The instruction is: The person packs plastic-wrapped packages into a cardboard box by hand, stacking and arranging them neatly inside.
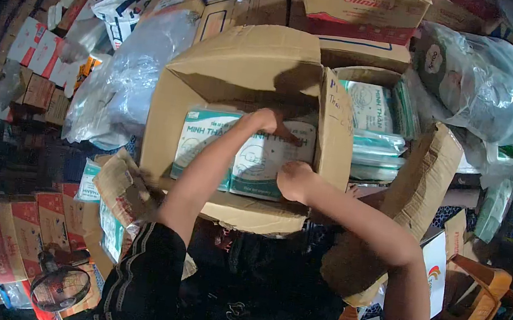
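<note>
An open cardboard box (236,217) stands in front of me, with green and white packets lying in two stacks inside. My left hand (263,121) reaches in over the upper part of the right packet (262,167), near the gap between the stacks; its fingertips are hard to make out. My right hand (296,179) is at the lower right edge of that same packet, its fingers bent and partly hidden against it. The left packet (197,146) lies flat beside my left forearm.
A second box with more packets (370,107) stands to the right. Clear plastic bags (146,61) are at the left and upper right. Closed cartons (364,9) are behind. A torn cardboard piece (426,176), an orange stool (487,281) and a small fan (60,287) are nearer me.
</note>
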Demonstrator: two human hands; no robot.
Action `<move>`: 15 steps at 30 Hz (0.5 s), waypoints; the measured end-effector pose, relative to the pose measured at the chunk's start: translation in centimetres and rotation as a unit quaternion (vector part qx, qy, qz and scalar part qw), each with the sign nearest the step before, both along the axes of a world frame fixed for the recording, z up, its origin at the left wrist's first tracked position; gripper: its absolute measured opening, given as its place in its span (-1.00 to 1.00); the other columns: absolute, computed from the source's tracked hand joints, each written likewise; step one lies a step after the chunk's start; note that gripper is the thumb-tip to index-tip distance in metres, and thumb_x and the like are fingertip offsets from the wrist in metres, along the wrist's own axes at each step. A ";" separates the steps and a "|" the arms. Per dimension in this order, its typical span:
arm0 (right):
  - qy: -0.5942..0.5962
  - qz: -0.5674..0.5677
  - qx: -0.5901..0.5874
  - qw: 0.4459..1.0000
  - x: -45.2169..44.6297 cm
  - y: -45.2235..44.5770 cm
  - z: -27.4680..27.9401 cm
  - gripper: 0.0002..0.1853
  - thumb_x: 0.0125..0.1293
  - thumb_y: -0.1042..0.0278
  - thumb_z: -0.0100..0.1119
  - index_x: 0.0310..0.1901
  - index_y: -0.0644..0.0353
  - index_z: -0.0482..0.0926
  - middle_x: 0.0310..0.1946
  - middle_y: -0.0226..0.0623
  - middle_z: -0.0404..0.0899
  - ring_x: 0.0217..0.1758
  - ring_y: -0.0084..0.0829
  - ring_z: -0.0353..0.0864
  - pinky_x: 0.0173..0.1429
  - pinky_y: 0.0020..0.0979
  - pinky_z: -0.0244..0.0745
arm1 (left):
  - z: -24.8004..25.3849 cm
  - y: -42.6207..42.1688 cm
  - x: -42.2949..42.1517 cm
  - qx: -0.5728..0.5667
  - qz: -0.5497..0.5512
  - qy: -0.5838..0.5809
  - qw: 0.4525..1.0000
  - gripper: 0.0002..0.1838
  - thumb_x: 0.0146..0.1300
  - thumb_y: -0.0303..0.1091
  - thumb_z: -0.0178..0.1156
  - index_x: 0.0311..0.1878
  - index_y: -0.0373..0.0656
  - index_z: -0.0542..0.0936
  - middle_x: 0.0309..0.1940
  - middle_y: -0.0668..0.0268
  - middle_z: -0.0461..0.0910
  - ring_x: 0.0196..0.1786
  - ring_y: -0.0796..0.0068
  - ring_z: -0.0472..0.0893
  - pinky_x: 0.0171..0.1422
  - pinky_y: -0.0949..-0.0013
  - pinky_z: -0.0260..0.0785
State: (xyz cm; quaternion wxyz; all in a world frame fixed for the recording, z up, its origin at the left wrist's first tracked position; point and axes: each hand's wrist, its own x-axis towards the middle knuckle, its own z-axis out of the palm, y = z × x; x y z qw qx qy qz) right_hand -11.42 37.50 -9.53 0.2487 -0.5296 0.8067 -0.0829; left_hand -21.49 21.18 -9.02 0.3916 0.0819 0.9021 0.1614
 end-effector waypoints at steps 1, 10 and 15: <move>0.012 0.000 0.000 1.000 0.0 0.1 0.2 -0.75 0.13 0.43 0.00 -0.31 0.40 0.65 -0.21 0.06 0.63 -0.09 -0.05 0.64 -0.06 -0.13 0.55 | 2.0 0.3 0.4 0.040 -0.008 0.015 0.999 0.07 -0.29 0.52 0.28 0.19 -0.16 0.52 0.17 0.01 0.49 0.22 0.05 0.48 0.26 0.16 0.31; -0.013 0.010 0.009 1.000 -0.1 -0.2 0.5 -0.75 0.14 0.40 0.01 -0.30 0.32 0.67 -0.21 -0.01 0.64 -0.08 -0.09 0.64 -0.04 -0.17 0.55 | -9.5 -7.3 -2.1 -0.103 0.030 0.035 0.994 -0.19 0.21 0.33 -0.15 -0.01 -0.36 0.57 0.04 -0.21 0.49 0.17 -0.11 0.47 0.20 0.08 0.32; 0.024 0.027 -0.019 0.999 0.1 0.2 1.5 -0.75 0.09 0.42 0.01 -0.31 0.36 0.65 -0.24 0.07 0.63 -0.11 -0.05 0.63 -0.01 -0.15 0.52 | -7.4 -6.6 -1.4 -0.039 0.179 0.151 0.971 -0.11 0.18 0.45 -0.12 -0.16 -0.41 0.60 -0.10 -0.17 0.59 0.07 -0.14 0.53 0.15 0.07 0.35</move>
